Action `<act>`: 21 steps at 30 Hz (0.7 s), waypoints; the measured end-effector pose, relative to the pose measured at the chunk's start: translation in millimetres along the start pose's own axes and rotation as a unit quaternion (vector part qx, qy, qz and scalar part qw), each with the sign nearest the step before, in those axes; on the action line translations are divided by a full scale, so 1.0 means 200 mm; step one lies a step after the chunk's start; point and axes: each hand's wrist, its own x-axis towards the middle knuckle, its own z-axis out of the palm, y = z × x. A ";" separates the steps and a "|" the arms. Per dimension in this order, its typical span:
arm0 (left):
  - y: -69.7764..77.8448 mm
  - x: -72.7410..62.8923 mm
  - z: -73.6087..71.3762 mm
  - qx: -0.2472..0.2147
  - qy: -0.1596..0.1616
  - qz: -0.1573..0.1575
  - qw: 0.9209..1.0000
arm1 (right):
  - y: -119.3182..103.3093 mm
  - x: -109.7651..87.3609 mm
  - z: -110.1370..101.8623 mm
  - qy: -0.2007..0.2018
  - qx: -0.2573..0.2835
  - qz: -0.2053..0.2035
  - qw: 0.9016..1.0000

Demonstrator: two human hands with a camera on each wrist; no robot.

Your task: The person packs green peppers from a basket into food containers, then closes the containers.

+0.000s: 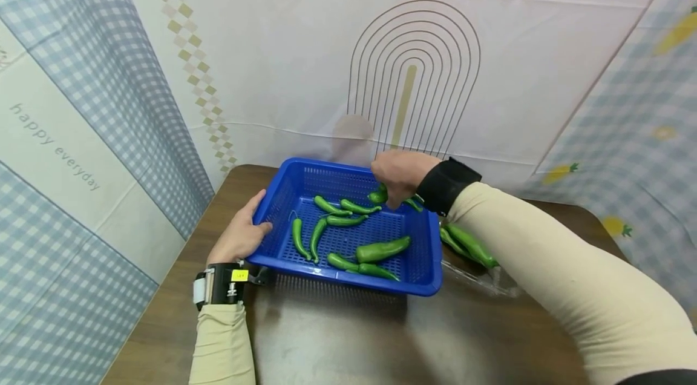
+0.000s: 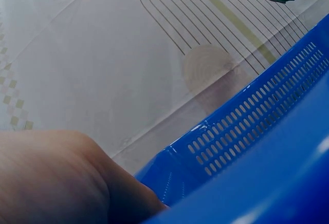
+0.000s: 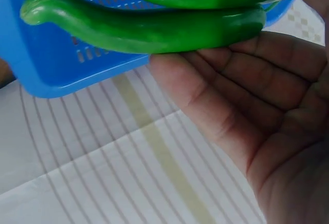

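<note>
A blue perforated plastic basket (image 1: 425, 287) stands on the table with several green peppers (image 1: 383, 249) lying loose inside. My left hand (image 1: 242, 236) grips its left side, thumb over the rim; the left wrist view shows this hand (image 2: 67, 175) against the blue wall (image 2: 267, 170). Over the back right part of the basket, my right hand (image 1: 403, 173) holds green peppers. In the right wrist view two long peppers (image 3: 144, 29) lie across the fingers (image 3: 205, 98), with the thumb partly seen at the upper right. From the head view, the back of that hand hides most of them.
To the right of the basket, more green peppers (image 1: 471, 244) lie beside clear plastic (image 1: 492, 282), partly behind my right forearm. The brown wooden table (image 1: 337, 342) extends in front. A patterned curtain (image 1: 283, 70) hangs close behind the basket and along both sides.
</note>
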 end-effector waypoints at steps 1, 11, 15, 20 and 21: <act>0.00 0.00 0.00 0.000 0.000 -0.002 1.000 | 0.01 -0.01 0.00 0.006 0.003 -0.002 1.000; 0.01 -0.01 -0.01 -0.004 -0.003 -0.010 1.000 | 0.12 -0.10 0.03 0.030 0.058 0.021 0.998; 0.01 -0.01 -0.01 -0.005 -0.005 -0.012 1.000 | 0.17 -0.15 0.05 0.053 0.074 0.015 0.996; 0.01 -0.01 -0.01 -0.005 -0.008 -0.017 1.000 | 0.25 -0.24 0.07 0.073 0.087 0.025 0.993; 0.02 -0.01 -0.01 -0.005 -0.008 -0.017 1.000 | 0.27 -0.26 0.08 0.076 0.089 0.026 0.993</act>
